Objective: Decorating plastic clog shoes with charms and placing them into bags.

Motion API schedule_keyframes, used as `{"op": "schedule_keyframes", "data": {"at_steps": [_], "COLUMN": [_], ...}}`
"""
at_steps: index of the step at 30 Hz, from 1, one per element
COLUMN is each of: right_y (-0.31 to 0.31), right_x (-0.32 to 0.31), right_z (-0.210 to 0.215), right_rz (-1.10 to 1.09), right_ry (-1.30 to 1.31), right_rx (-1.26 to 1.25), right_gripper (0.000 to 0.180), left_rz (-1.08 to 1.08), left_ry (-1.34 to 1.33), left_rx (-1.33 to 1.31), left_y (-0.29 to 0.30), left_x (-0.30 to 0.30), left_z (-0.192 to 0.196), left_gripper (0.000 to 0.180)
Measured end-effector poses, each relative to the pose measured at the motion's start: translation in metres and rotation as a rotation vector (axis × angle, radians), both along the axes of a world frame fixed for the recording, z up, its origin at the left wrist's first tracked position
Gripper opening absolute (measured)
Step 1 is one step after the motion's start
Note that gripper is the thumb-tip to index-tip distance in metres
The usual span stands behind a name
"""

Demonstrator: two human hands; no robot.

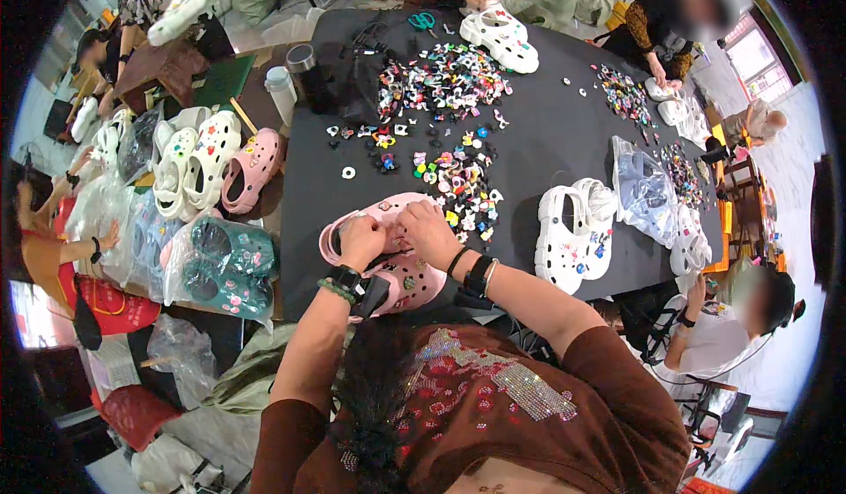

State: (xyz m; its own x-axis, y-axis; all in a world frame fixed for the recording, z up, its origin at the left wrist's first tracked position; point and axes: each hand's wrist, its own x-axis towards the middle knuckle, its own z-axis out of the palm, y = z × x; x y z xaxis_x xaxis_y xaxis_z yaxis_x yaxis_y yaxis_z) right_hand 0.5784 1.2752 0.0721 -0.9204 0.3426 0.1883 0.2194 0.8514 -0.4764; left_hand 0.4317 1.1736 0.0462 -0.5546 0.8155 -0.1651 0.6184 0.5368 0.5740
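A pink clog (pixel 398 201) lies on the black table in front of me, its upper decorated with small charms. My left hand (pixel 362 240) is closed at its opening, and my right hand (pixel 426 231) grips its upper with bent fingers. The fingertips of both hands meet over the clog; any small piece between them is hidden. A second pink clog (pixel 416 281), also bearing charms, sits nearer my body, partly under my wrists. Just beyond my right hand spreads a pile of colourful shoe charms (pixel 461 181).
A larger charm heap (pixel 441 80) lies farther back, near green-handled scissors (pixel 423 22). White decorated clogs (pixel 564 238) stand to the right beside a bagged blue pair (pixel 643 185). At left are more clogs (pixel 211 155), a bagged green pair (pixel 225 269) and a tumbler (pixel 302 60). Several people work around the table.
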Motion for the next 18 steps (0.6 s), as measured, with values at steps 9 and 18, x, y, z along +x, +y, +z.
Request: {"op": "schedule_keyframes", "data": {"at_steps": [9,18], "right_y": [0.001,0.009], "right_x": [-0.011,-0.028], "right_z": [-0.007,0.007], "right_rz": [-0.066,-0.056], "right_ry": [-0.030,-0.199], "right_rx": [0.105,0.092], "right_gripper": [0.060,0.053], "left_rz": [-0.036,-0.041], "left_ry": [-0.043,-0.045], "left_rx": [0.022,0.083], "left_y": [-0.002,-0.002], "left_x": [-0.001,-0.004], "left_z": [-0.001,-0.007], "left_gripper": [0.026,0.024]}}
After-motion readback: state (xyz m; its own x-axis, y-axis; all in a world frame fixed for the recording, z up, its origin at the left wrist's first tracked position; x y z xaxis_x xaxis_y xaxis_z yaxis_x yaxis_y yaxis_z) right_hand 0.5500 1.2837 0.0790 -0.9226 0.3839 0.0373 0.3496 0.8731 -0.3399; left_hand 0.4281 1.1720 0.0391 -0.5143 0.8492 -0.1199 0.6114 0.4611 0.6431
